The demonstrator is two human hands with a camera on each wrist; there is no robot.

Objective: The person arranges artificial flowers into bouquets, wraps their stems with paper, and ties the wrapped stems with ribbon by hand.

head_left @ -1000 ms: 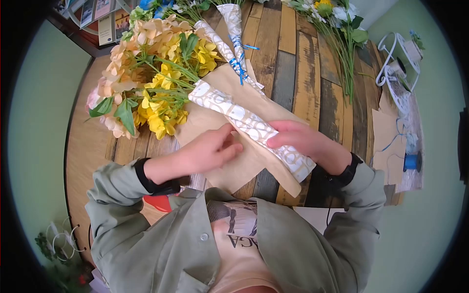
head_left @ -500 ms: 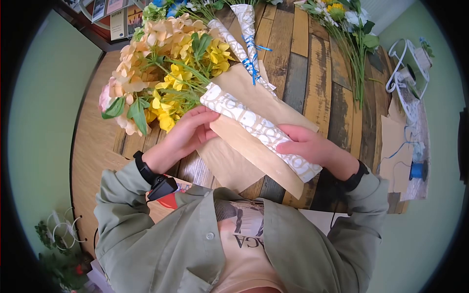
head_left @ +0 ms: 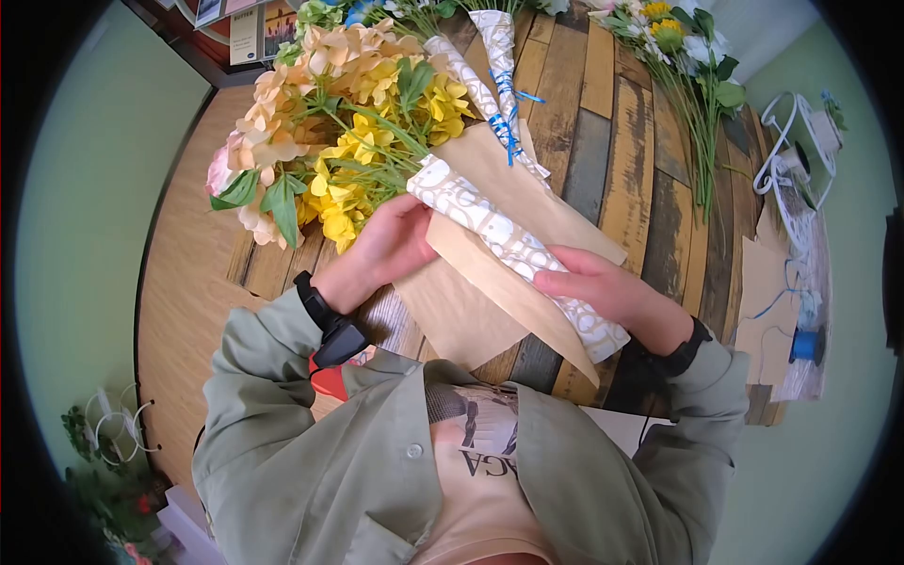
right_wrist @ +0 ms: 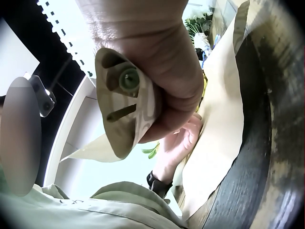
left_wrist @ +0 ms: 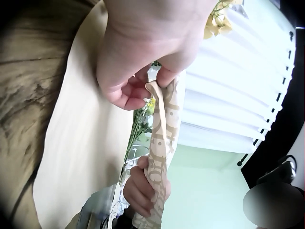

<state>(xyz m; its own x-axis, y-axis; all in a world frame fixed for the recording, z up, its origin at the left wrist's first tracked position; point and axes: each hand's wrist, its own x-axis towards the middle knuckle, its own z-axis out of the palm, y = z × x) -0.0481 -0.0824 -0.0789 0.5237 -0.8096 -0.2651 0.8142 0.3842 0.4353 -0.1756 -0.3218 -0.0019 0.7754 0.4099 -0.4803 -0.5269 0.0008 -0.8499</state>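
Observation:
A bouquet of peach and yellow flowers (head_left: 363,141) has its stems rolled in a white and tan patterned paper wrapper (head_left: 476,212). Toward the lower end, my right hand (head_left: 603,287) grips this roll, thumb on top. Cut stem ends (right_wrist: 127,80) show inside its open bottom in the right wrist view. My left hand (head_left: 395,240) is at the flower end, pinching the wrapper's edge between thumb and curled fingers (left_wrist: 126,98). A loose tan flap (head_left: 508,287) of the wrapper hangs toward my body. Underneath lies a brown paper sheet (head_left: 457,325).
Two smaller wrapped bunches (head_left: 494,56) tied with blue ribbon lie at the back of the plank table (head_left: 636,198). White and yellow flowers (head_left: 692,47) with long stems lie at the back right. At the right edge are a white wire rack (head_left: 800,160) and a blue ribbon spool (head_left: 807,345).
My left hand has moved from the middle of the roll up to its flower end and taken the paper's edge. The tan flap has opened out wider. My right hand keeps its grip.

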